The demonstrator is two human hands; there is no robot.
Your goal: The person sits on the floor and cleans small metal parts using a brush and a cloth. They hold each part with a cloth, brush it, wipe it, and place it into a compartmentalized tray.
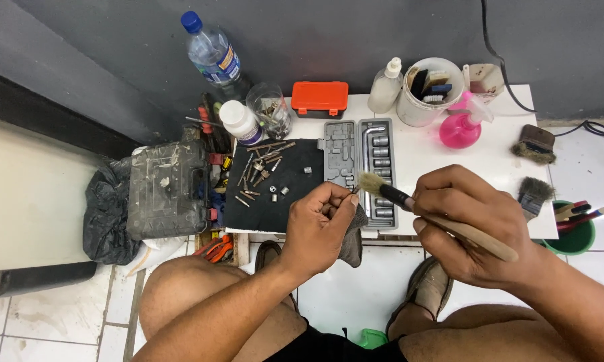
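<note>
My left hand [318,228] pinches a small metal part [355,191] between thumb and fingertips and also holds a grey rag [353,243] that hangs below it. My right hand [473,224] grips a wooden-handled paintbrush [442,221], whose bristles [369,182] touch the small part. Both hands hover over the front edge of a low white table [436,157], above an open grey socket set case [362,164]. A black mat [275,184] left of the case carries several screws, bolts and small sockets.
At the back stand a water bottle [211,53], a white pill bottle [240,122], a clear jar [270,110], an orange box [320,98], a white squeeze bottle [385,87], a white tub of brushes [429,90] and a pink spray bottle [460,127]. A black tool case [168,191] lies left. Brushes [533,194] and a green bucket [576,231] sit right.
</note>
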